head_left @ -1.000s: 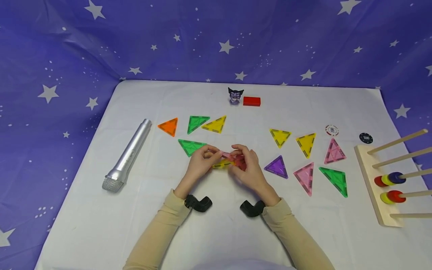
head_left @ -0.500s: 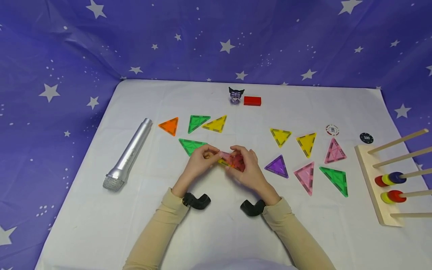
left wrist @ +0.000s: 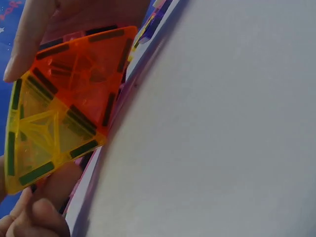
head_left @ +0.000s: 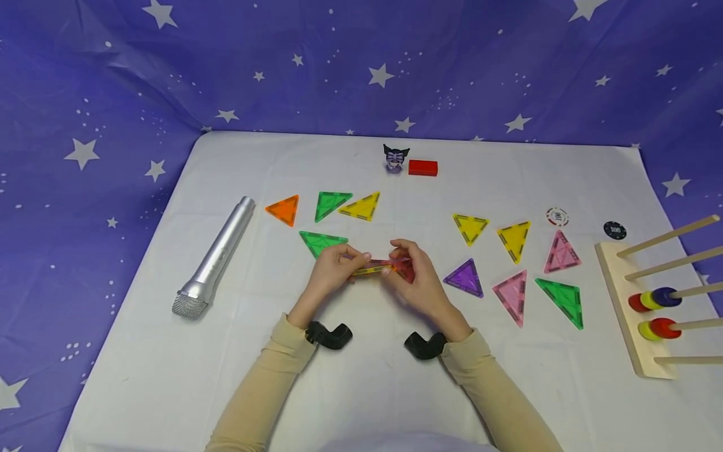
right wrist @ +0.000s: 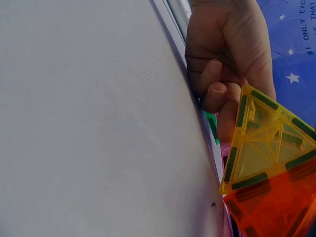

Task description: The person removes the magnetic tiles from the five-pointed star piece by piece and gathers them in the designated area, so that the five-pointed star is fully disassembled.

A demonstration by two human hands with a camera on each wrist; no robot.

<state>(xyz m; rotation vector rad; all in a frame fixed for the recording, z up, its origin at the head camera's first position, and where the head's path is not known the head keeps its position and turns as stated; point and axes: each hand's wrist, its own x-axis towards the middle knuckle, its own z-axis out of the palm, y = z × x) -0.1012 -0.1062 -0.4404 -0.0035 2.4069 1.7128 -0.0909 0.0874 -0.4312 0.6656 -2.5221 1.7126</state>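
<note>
Both hands hold a small build of see-through magnetic tiles over the table's middle. My left hand [head_left: 333, 273] pinches its left end, at the yellow triangle tile [left wrist: 39, 133]. On the other end, my right hand [head_left: 417, 282] grips the red-orange triangle tile [left wrist: 89, 74]. Yellow and red tiles meet along one edge, as the right wrist view also shows. Pink edges show behind them; the back of the build is mostly hidden. From the head view the build appears nearly edge-on. Just beyond the left hand lies a green triangle tile [head_left: 321, 242], partly covered by the fingers.
Orange [head_left: 283, 210], green [head_left: 331, 205] and yellow [head_left: 361, 207] tiles lie back left; several more, including a purple one [head_left: 465, 278], lie right. A silver microphone [head_left: 214, 257] is left. A wooden peg rack [head_left: 632, 314] stands right. A figurine [head_left: 395, 159] and red block [head_left: 423, 167] sit behind.
The held tiles have tilted: half a second ago more of their pink and red faces showed, now mainly thin edges. Both hands keep their hold and have shifted only slightly.
</note>
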